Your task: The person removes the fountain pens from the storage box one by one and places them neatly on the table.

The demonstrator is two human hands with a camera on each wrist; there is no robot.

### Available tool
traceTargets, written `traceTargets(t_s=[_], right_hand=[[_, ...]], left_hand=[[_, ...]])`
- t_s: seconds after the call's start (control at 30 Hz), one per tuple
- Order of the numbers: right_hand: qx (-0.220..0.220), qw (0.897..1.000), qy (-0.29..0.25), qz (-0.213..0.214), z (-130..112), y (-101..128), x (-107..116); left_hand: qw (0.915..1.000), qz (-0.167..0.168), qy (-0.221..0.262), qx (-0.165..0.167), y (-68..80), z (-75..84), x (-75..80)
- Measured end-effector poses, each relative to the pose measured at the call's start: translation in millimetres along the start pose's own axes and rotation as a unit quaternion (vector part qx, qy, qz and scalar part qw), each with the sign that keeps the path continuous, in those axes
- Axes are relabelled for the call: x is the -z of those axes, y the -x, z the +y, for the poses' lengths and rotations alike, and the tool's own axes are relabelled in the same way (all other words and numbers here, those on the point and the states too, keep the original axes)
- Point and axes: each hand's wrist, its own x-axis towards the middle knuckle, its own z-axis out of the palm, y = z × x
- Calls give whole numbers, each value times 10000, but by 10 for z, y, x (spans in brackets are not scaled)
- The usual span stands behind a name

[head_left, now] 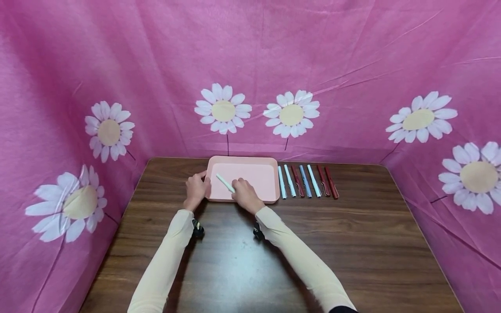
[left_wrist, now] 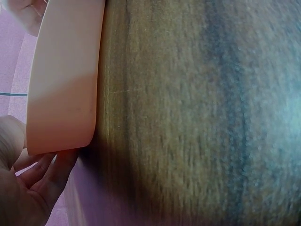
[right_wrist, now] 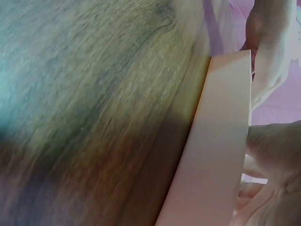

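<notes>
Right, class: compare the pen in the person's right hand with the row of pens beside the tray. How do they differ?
The held pen is over the pink tray, slanted, pinched by the right hand. The row of pens lies on the wooden table, side by side and untouched. The held pen is pale; the row mixes pale, blue and dark red. All are slim sticks.

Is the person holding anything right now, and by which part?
The right hand holds a pale pen by its near end, over the pink tray. The left hand grips the tray's left near corner.
</notes>
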Motion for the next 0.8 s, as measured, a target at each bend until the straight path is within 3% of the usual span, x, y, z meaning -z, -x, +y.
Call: traceTargets(t_s=[0.27,0.8], right_hand=[[-297,9993,195,-117,-39,-1,11],[192,9926,1018,640,167,86,97]], left_hand=[[10000,-63,52,3,2,-5,7],[10000,5,-41,66,6,15,2]])
